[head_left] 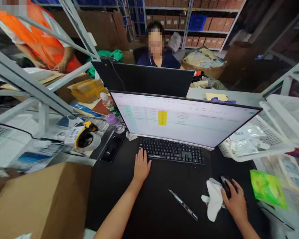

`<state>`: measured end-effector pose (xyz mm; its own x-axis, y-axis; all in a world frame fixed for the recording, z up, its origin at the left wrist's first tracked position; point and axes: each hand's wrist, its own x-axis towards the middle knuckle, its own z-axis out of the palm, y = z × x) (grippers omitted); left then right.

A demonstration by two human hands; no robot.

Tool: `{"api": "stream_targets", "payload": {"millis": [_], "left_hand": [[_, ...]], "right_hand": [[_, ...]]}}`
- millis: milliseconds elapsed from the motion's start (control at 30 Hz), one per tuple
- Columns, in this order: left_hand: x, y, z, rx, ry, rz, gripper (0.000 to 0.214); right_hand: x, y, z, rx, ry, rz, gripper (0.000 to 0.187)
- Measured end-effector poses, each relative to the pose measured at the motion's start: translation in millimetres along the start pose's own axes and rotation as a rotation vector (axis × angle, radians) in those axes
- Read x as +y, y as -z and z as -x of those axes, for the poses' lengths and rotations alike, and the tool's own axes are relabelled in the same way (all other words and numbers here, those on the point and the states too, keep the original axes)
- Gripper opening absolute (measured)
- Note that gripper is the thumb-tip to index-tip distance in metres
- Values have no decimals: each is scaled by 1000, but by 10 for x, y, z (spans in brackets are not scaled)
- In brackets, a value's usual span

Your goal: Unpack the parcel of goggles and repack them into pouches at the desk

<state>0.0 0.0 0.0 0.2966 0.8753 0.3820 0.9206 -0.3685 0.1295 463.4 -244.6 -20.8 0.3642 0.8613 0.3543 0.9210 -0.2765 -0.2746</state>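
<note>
My left hand lies flat at the left end of a black keyboard, fingertips at its lower left keys. On the right, my right hand is curved over a black computer mouse. Beside the mouse lies a crumpled white tissue or cloth. A utility knife rests on the black desk mat between my forearms. Behind the keyboard stands a monitor showing a spreadsheet with a yellow block of cells.
A phone, a purple-capped bottle and a tape roll sit left. A cardboard box fills the lower left. White baskets and a green packet are right. One person sits behind the monitors; another in an orange vest stands left.
</note>
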Motion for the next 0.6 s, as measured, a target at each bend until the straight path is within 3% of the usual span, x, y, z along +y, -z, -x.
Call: {"api": "stream_targets", "payload": {"millis": [133,300,600], "left_hand": [[18,4,-10,-17,-12,19,60],[51,52,-27,-37,-26,33,78],[66,161,-60,-148,-82,-4,65]], "right_hand": [[15,1,7,5,-15,-19,55],[-15,21,-2,1,-28,-11,56],[-26,38,-6,8,-6,-9,59]]}}
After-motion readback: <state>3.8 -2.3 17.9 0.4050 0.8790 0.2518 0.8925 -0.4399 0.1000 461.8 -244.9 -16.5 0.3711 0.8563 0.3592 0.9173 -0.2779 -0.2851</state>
